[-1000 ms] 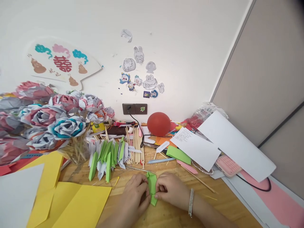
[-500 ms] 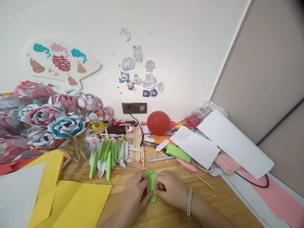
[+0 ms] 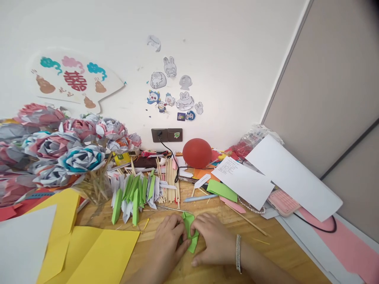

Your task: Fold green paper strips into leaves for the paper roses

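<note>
A small piece of folded green paper rests on the wooden table between my hands, its edges creased inward. My left hand is closed on the paper's left side, thumb and fingers pinching it. On the other side, my right hand touches the paper's right edge with its curled fingers, while its thumb is spread away toward me. A beaded bracelet circles the right wrist. Beyond my left hand lies a row of folded green and white paper strips.
Paper flowers crowd the left, above yellow sheets. Wooden sticks, a blue pen and a red balloon lie at the back. White sheets and a pink calculator-like object are at the right.
My right thumb has moved off the green paper toward me, opening the earlier pinch, and its fingers have shifted slightly left over the paper. My left hand keeps its pinch.
</note>
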### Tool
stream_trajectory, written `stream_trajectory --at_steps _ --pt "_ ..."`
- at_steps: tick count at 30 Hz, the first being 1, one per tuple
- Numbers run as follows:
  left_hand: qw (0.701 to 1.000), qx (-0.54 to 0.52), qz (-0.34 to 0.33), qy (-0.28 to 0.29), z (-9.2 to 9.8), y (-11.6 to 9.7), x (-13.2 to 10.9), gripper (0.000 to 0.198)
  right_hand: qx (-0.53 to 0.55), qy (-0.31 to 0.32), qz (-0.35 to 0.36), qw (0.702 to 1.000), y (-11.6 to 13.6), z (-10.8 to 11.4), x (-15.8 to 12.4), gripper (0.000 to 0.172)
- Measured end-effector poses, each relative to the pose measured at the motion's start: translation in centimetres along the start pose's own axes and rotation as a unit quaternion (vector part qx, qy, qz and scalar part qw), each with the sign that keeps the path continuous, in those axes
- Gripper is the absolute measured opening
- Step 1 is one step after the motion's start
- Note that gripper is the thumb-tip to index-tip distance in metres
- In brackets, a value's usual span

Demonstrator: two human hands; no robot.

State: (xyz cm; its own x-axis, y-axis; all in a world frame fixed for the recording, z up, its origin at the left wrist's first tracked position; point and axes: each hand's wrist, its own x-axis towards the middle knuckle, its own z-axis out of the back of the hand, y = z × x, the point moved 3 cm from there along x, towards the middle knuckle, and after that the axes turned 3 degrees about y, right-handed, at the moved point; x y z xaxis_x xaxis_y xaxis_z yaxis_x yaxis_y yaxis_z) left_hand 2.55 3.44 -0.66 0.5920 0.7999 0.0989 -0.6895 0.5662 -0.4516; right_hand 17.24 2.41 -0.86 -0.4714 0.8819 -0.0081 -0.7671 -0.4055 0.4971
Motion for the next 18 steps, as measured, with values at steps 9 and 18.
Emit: stream_trajectory --at_steps 9,18 --pt "1.000 0.009 0.004 -0.007 -0.11 -0.02 -0.03 0.006 0.064 -0.012 -0.028 0.997 -0.28 0.46 0.24 0.013" --pt "1.000 -0.006 -0.009 -0.024 -0.09 0.15 -0.07 0.010 0.069 -0.007 -0.024 0.997 -0.11 0.57 0.36 0.014"
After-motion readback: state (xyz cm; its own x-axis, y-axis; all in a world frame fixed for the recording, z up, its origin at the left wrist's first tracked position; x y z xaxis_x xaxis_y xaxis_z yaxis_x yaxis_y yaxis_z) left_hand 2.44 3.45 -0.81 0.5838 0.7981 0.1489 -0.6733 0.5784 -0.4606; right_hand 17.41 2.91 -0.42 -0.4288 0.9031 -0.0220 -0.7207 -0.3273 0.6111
